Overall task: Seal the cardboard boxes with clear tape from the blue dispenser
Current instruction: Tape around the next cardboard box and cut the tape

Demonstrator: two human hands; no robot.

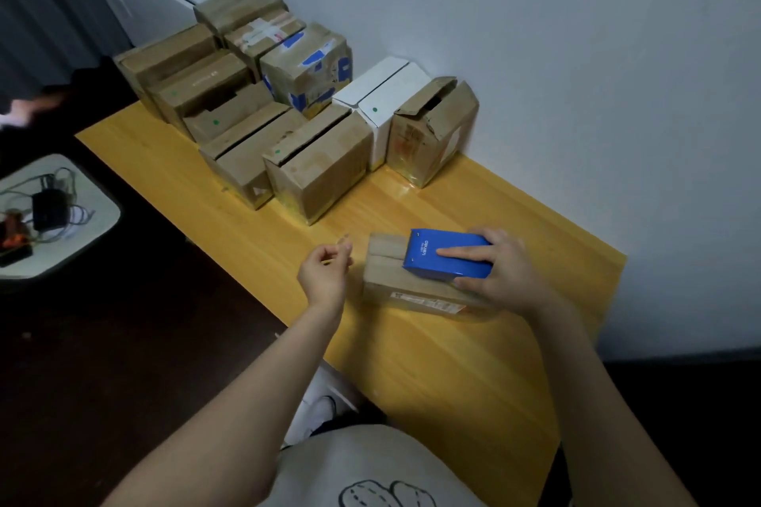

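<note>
right hand (504, 272) gripping blue dispenser (440, 268), atop box (389, 280)

One head-worn camera looks forward and steeply down along both forearms. It sits close: the left hand (325, 274) and the right hand (500, 274), gripping the dispenser (442, 270), lie mid-frame. Boxes (313, 161) beyond the hands look small, and the area left of them is probably too dark to read.

White brand lettering printed sideways on top of the blue dispenser (453, 265), too blurred to spell out. Small white print on a brown box (201, 82) at the back, unreadable. Red-and-white label strip on the side of the cardboard box (387, 255) beneath the dispenser, illegible. Green dot sticker on the white box (387, 123).
</note>
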